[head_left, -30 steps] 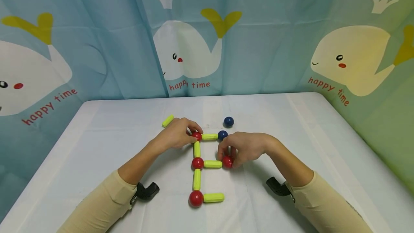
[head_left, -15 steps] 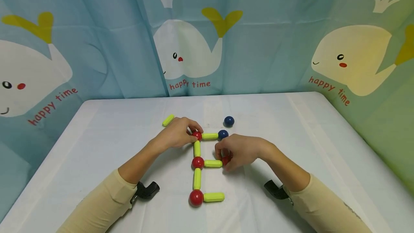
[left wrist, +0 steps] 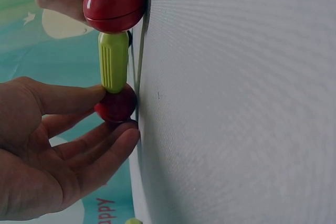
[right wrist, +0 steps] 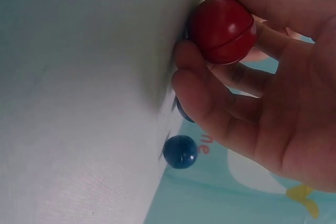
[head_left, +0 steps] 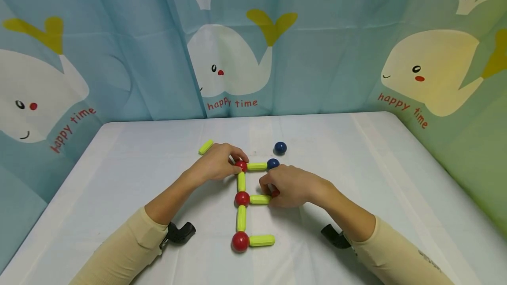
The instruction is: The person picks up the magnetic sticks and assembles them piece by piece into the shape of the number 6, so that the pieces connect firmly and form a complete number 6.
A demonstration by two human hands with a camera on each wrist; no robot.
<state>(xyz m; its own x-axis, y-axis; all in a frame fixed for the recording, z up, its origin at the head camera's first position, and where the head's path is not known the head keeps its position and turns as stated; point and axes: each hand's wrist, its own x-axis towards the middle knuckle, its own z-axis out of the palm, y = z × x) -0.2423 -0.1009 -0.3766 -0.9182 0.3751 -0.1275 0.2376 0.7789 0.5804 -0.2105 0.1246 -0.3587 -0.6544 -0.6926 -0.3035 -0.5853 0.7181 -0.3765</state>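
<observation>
At the far corner of a flat figure of balls and rods, my left hand (head_left: 215,162) pinches a red ball (left wrist: 116,104) between thumb and fingers. My right hand (head_left: 294,186) is curled round another red ball (right wrist: 222,30) at the right end of the middle yellow-green rod (head_left: 260,199); its thumb lies against that rod. In the head view the right hand hides most of this ball. A red ball (head_left: 242,199) joins the middle rods, and a near red ball (head_left: 240,242) bears a rod (head_left: 262,240) pointing right. A dark blue ball (head_left: 273,164) ends the far rod (head_left: 257,166).
Behind the figure a loose dark blue ball (head_left: 280,147) lies on the white table (head_left: 336,144). One loose yellow-green rod (head_left: 206,147) rests beyond my left hand. A blue curtain (head_left: 317,56) with printed whales stands behind the table.
My right hand has shifted slightly left and turned, covering more of its red ball, with the thumb now over the rod's end. The left hand and the figure have stayed in place.
</observation>
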